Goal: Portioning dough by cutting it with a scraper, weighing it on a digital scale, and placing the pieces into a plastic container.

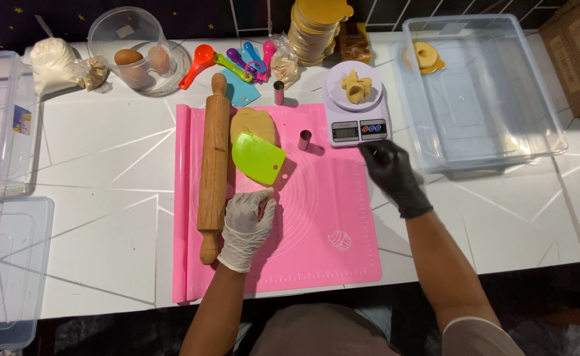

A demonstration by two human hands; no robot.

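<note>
So the left hand (247, 227), in a white glove, lies flat and open on the pink mat (323, 224), gripping nothing, right beside the lower end of the wooden rolling pin (214, 165) and just below the green scraper (258, 157). That scraper is smooth plastic with rounded corners, and it sits partly over a flat slab of tan dough (253, 124). The right hand (389, 170), in a black glove, hovers at the mat's right edge just under the small kitchen scale (356, 109); its fingers are curled in, though I can't tell if it's pinching anything. More pale dough pieces (356, 86) are piled on the scale's round plate. Two little metal ring cutters stand nearby, one (305, 140) on the mat, one (278, 92) just above it.

Containers: a clear round tub (128, 39) at the back holds brown eggs (130, 60), and the big clear bin (481, 92) on the right has a ring-shaped dough piece (426, 54) on a gold disc. Colourful measuring spoons (237, 60), a tied bag of white flour (54, 62) and a stack of gold discs (316, 29) line the back of the white table (105, 171).
</note>
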